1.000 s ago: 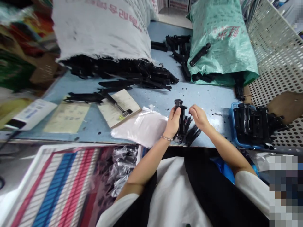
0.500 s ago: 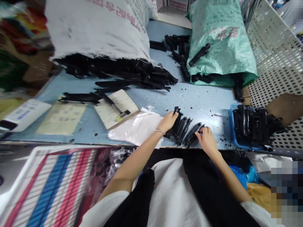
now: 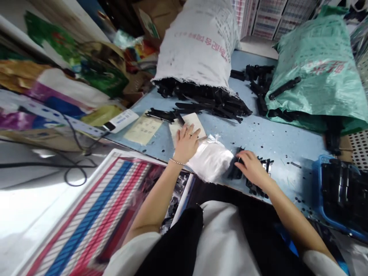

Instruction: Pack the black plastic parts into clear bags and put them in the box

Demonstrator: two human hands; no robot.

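Left hand (image 3: 186,143) is lying flat with fingers spread, palm down, on the near edge of a clipboard-like card (image 3: 188,124) and the left end of the clear plastic bag stack (image 3: 211,163); it is gripping nothing. A thin bracelet is showing on that wrist. Right hand (image 3: 250,165) is resting palm down, fingers loosely curled, on a small row of black plastic parts (image 3: 260,174) lying at the near edge of the blue bench (image 3: 273,138), just right of the bag stack; cannot tell whether the fingers are pinching one of the parts or only covering them.

Further back, a white woven sack (image 3: 201,42) is lying on its side with long black parts (image 3: 212,99) spilling out of its mouth onto the bench. A green woven sack (image 3: 316,73) is sitting at the right, one black part lying on top of it and more piled between the two sacks. A blue bin (image 3: 319,170) at the far right is holding more black parts. A yellowish paper sheet (image 3: 143,128) is lying left of the card, with a white box (image 3: 120,120) beside it. A striped red, blue and white woven bag (image 3: 94,214) is sitting below the bench on the left, and black cables (image 3: 74,172) are trailing over the pale surface near it.
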